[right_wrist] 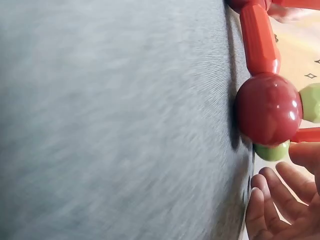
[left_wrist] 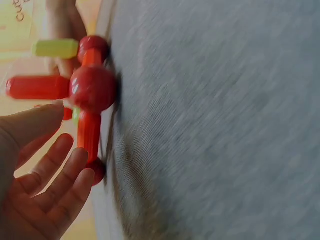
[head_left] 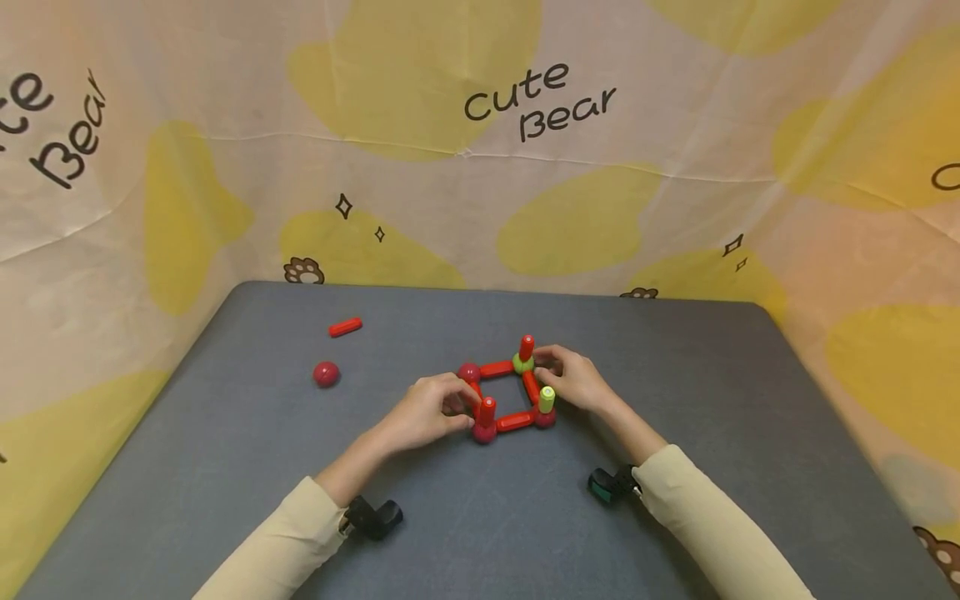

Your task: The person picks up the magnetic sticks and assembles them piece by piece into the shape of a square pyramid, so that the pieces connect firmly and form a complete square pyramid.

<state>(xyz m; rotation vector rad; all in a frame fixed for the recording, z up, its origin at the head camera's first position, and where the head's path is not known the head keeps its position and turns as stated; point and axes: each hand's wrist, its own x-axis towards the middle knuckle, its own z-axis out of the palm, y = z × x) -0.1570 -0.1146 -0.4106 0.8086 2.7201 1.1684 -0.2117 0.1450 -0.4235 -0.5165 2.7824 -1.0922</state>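
Note:
Red rods (head_left: pixel 514 422) and balls form a four-sided frame lying on the table. Its corners are a green ball (head_left: pixel 522 363) at back right and red balls at front left (head_left: pixel 484 432), front right (head_left: pixel 545 417) and back left (head_left: pixel 468 372). Red rods stand on the green and front-left balls, a yellow-green rod (head_left: pixel 547 399) on the front-right one. My left hand (head_left: pixel 431 410) is at the left side, fingers loosely bent, thumb by the front-left ball (left_wrist: pixel 93 88). My right hand (head_left: pixel 573 379) is at the right side by the green ball (right_wrist: pixel 272 151), fingers relaxed; contact is unclear.
A loose red rod (head_left: pixel 345 327) lies at the back left of the grey table (head_left: pixel 300 467), with a loose red ball (head_left: pixel 326 374) in front of it. Patterned cloth (head_left: pixel 420 100) hangs behind the table and at its sides.

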